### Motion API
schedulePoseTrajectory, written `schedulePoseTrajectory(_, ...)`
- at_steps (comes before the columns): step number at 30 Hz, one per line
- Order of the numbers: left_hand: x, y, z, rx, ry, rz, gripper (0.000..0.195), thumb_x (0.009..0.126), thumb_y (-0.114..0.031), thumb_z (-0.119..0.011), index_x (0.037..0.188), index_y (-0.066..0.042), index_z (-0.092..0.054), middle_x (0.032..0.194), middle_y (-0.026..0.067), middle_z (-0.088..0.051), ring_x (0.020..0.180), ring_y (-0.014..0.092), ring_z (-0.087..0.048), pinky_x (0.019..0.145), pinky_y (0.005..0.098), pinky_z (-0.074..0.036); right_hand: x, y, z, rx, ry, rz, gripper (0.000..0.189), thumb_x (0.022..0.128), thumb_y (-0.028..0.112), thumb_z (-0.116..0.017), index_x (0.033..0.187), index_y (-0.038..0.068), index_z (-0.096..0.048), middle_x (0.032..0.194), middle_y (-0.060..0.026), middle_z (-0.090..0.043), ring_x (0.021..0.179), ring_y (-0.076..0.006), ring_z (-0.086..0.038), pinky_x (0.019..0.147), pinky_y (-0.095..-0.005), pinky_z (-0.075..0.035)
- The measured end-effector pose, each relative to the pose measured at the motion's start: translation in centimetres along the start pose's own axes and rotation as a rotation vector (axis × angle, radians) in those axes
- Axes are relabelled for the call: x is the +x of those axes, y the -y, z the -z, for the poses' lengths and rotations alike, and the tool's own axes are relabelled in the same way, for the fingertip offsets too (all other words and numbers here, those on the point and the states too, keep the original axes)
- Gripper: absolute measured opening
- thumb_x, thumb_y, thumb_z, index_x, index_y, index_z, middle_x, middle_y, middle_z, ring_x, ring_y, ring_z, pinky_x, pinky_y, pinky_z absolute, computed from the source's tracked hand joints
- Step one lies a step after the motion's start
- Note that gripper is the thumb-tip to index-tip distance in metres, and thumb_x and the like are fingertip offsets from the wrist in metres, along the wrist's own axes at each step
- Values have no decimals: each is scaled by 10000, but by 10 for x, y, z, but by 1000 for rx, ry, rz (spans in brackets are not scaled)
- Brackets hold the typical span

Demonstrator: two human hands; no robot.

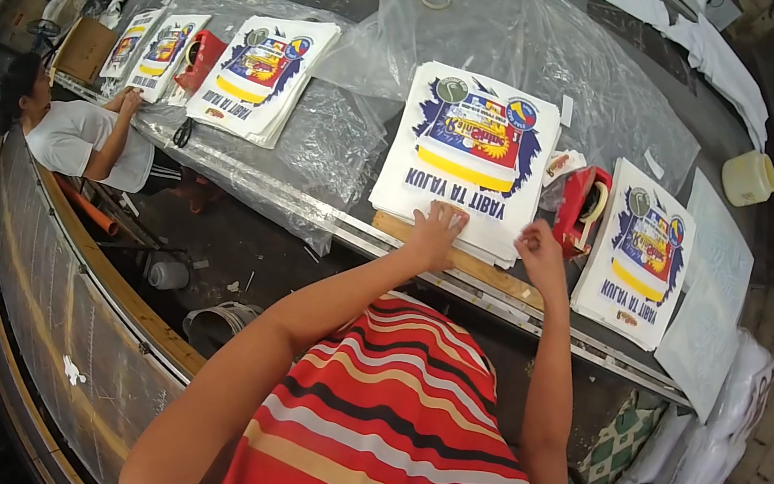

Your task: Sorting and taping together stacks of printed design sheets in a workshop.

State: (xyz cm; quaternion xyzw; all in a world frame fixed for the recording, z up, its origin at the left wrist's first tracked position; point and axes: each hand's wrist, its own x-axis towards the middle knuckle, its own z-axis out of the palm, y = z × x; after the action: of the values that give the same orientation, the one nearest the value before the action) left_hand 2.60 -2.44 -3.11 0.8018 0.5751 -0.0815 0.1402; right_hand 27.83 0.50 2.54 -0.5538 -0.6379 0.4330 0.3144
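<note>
A stack of white sheets [475, 142] with a colourful print lies in front of me at the table's edge, its print upside down to me. My left hand [436, 234] rests spread on the near edge of the top sheet. My right hand [541, 250] is by the stack's near right corner, fingers curled; whether they pinch a sheet cannot be made out. Just beyond that hand stands a red tape dispenser [578, 210]. Another stack of the same sheets [637, 255] lies to its right. A wooden strip [489, 269] shows under the stack's near edge.
Clear plastic sheeting [343, 136] covers much of the table. Further left are more printed stacks [261, 78], black scissors [182, 132] and a second red dispenser [201, 60]. A person in a white shirt [88, 141] works there. A pale jar [748, 179] stands at right.
</note>
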Motion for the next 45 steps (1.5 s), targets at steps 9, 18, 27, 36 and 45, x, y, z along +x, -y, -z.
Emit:
schedulePoseTrajectory(9,-8,-6,15,-21,6,56,1071,678,-565,-827,1563,-195,-352,1469,161,-395,1406,392,-315,1012,673,-374,60,8,-65,-266,437,75,188,850,35,-690,972,18,-548,820,-146,-649,770,-279,-645,716,-377,-507)
schedulePoseTrajectory(18,-15,-3,34,-63,51,24,927,723,-407,-794,1528,-184,-391,1428,131,-427,1348,368,-358,998,613,-403,82,5,-95,-698,508,93,161,809,140,-704,874,56,-582,853,-191,-682,850,-391,-668,713,-480,-507)
schedulePoseTrajectory(27,-1,7,29,-104,54,1,1021,668,-452,-855,1528,-198,-368,1464,124,-408,1369,380,-341,1003,626,-402,87,5,-55,-752,399,7,359,785,362,-800,844,45,-642,874,-194,-701,816,-375,-685,696,-478,-519)
schedulePoseTrajectory(36,-14,-7,12,97,137,5,1144,677,-582,-814,1607,-258,-232,1549,216,-298,1398,485,-317,981,687,-400,2,-9,50,4,-315,-15,214,918,179,-720,953,-7,-620,734,-53,-621,653,-153,-572,646,-326,-494)
schedulePoseTrajectory(45,-7,-19,23,174,211,3,1124,702,-591,-794,1613,-268,-221,1561,182,-270,1400,500,-291,986,676,-405,-19,-47,78,-120,-477,-201,220,886,201,-747,933,7,-653,632,-18,-511,607,-109,-467,547,-313,-390)
